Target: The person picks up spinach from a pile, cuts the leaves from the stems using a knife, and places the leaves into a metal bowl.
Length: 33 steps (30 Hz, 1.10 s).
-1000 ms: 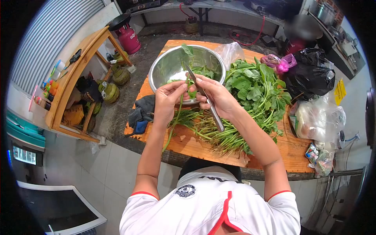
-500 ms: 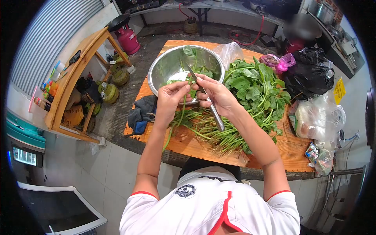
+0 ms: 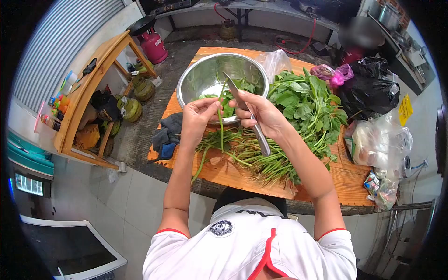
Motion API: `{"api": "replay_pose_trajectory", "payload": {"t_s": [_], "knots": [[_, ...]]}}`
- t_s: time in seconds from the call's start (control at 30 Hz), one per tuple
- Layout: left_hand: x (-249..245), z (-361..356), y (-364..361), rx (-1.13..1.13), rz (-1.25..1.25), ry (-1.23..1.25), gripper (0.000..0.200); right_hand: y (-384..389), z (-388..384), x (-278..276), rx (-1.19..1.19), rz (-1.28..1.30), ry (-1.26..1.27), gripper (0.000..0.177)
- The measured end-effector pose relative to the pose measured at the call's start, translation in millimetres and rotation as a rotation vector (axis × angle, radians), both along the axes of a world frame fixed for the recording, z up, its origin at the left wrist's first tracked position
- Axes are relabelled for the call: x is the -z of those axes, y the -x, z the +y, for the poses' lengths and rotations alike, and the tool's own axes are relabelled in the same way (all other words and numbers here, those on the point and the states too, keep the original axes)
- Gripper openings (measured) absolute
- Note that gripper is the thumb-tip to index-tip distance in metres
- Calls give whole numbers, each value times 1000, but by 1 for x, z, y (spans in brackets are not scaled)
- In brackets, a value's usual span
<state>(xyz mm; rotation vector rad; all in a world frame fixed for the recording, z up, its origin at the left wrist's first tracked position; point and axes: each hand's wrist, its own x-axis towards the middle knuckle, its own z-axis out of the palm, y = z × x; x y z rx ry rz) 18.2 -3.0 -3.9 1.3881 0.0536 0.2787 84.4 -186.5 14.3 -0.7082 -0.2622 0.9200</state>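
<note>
Steel bowl [image 3: 192,83], near rim partly hidden; over it, the left hand [image 3: 198,119] pinches one stem [image 3: 221,128], the right hand's [image 3: 265,114] fingers clasp one knife [image 3: 232,87].

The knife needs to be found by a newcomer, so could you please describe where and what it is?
On the wooden table, find the large steel bowl; above its near rim, the right hand holds the knife. Its pointed blade slants up over the bowl. Unlike the thin green stem in the left hand, it is grey metal.
</note>
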Motion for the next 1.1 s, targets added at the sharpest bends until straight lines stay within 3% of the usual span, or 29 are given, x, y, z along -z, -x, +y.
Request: {"api": "replay_pose_trajectory", "payload": {"t_s": [0.27,0.5,0.7,1.0,1.1], "knots": [[1,0,0,-16,-28,21,18,13,-1,-1,23,-119,-7,45],[0,-5,-3,3,-73,26,18,13,3,4,-17,-89,27,45],[0,-5,-3,19,-59,24,18,14,3,3,-20,-85,47,42],[-7,-5,2,43,-23,-91,17,8,8,4,3,46,30,18],[-8,-6,8,25,-34,-200,16,-1,10,5,-12,104,15,19]]}}
